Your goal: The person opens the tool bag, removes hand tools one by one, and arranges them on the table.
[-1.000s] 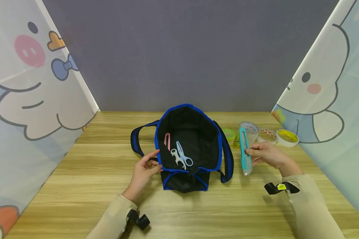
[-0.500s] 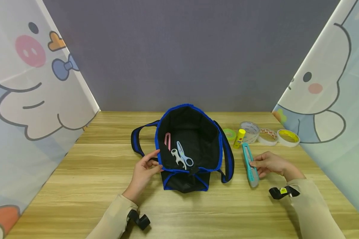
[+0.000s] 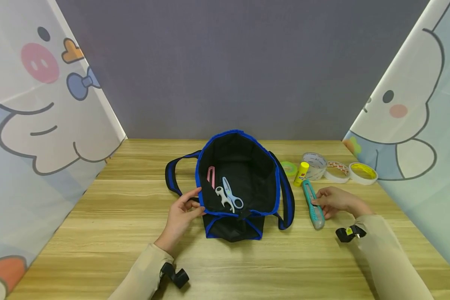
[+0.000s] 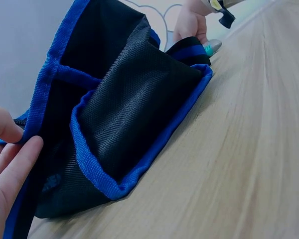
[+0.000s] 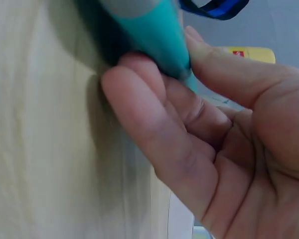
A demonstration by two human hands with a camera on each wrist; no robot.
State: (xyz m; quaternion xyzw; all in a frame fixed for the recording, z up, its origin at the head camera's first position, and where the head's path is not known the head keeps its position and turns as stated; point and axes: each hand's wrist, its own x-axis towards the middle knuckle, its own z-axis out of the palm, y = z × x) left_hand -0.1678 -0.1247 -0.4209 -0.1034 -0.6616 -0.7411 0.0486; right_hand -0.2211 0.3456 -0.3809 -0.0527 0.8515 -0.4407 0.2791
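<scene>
A black tote bag with blue trim [image 3: 240, 227] stands mouth up on the wooden table. My left hand [image 3: 180, 218] pinches its left front rim between thumb and fingers, as the left wrist view [image 4: 12, 164] also shows. Inside the bag lie light blue scissors [image 3: 230, 193], a white plastic piece with cut-outs [image 3: 224, 198] and a pink slotted piece [image 3: 210, 177]. To the right of the bag, my right hand [image 3: 335, 201] holds a teal utility knife [image 3: 312, 204] by its side, thumb on top. The knife lies low, close to the tabletop.
Behind the knife stands a yellow glue stick [image 3: 301, 174]. Around it sit a green tape roll [image 3: 288, 168], clear tape rolls [image 3: 315, 166], a tape roll with red print [image 3: 337, 171] and a white-and-yellow tape roll [image 3: 363, 173]. Bag straps [image 3: 285, 200] loop out at both sides.
My right hand has brought the utility knife down and toward me from in front of the tape rolls, then slightly back, uncovering the glue stick. The left hand stays on the rim.
</scene>
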